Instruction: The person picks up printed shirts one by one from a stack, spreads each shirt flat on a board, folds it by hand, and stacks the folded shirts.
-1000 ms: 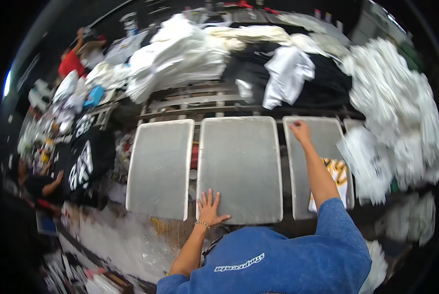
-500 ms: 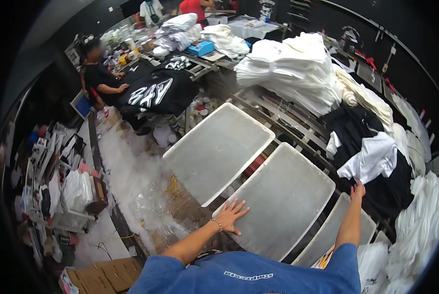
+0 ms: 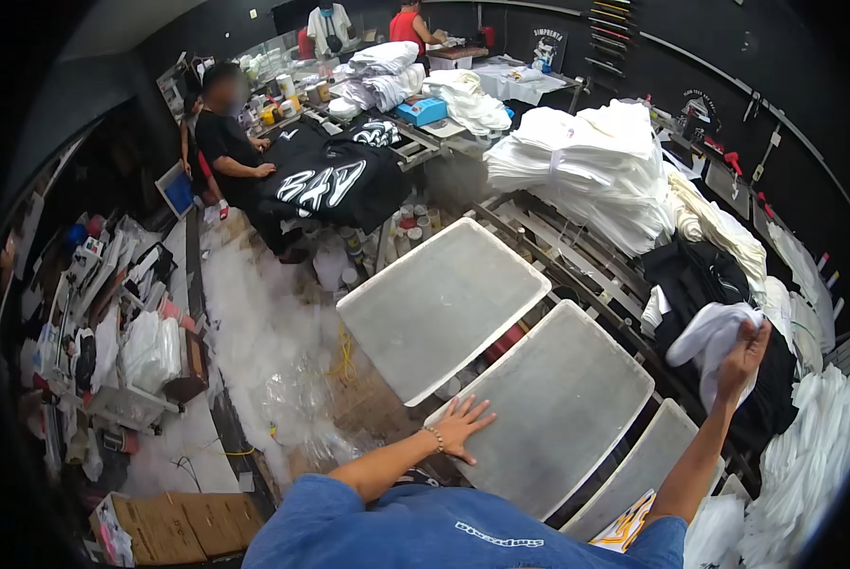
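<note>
My left hand [image 3: 460, 429] lies flat, fingers spread, on the near left corner of a grey rectangular board [image 3: 553, 408] with a pale rim. Off to the right, my right hand [image 3: 745, 358] is closed around a white cloth [image 3: 712, 339], whose folds hang to the left of the fingers. Beneath that cloth is a heap of black fabric [image 3: 690, 270]. A second grey board [image 3: 444, 308] sits just beyond the first. Part of a third board [image 3: 633, 469] shows under my right forearm.
Bundled white fabric [image 3: 586, 166] is piled on the rails beyond the boards. Black garments with white lettering [image 3: 335, 180] lie farther left, beside a person in black [image 3: 230, 142]. Cardboard boxes [image 3: 173, 526] stand at lower left. More white cloth [image 3: 818, 455] hangs at right.
My right hand has moved up and to the right, lifting and bunching the white cloth. My left hand stays flat on the board. The whole view has shifted slightly.
</note>
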`<action>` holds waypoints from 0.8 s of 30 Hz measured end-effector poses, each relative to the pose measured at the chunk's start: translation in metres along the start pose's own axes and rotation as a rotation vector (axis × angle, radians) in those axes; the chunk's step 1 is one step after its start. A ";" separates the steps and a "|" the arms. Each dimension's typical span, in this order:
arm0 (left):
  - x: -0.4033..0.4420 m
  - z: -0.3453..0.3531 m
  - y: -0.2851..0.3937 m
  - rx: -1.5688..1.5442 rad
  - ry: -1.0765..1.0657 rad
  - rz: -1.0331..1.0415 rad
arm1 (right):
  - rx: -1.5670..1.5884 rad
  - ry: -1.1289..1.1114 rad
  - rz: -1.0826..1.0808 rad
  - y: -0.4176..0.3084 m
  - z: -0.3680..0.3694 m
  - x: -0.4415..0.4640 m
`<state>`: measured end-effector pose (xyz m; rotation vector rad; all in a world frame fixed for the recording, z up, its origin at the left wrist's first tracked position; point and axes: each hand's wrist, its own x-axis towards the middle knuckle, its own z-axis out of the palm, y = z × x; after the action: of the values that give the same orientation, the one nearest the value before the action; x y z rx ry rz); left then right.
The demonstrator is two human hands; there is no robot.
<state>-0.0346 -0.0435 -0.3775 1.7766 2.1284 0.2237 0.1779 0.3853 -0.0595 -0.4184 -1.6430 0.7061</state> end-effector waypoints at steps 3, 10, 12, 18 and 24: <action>0.012 -0.036 0.012 0.121 -0.155 -0.010 | -0.208 -0.344 0.109 -0.084 0.044 -0.036; 0.028 -0.150 0.064 -0.991 0.324 0.253 | -0.303 -0.967 0.244 -0.130 0.132 -0.167; 0.029 -0.162 0.075 -0.645 0.794 0.051 | -0.296 -0.998 0.233 -0.149 0.141 -0.178; 0.014 -0.221 0.063 -0.468 0.944 0.263 | -0.334 -0.961 0.200 -0.190 0.146 -0.162; 0.026 -0.239 0.034 -0.442 0.861 0.314 | -0.406 -0.956 0.141 -0.224 0.130 -0.130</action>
<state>-0.0952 0.0136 -0.1494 1.8982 1.9905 1.6507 0.1025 0.1086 -0.0205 -0.5257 -2.7063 0.7207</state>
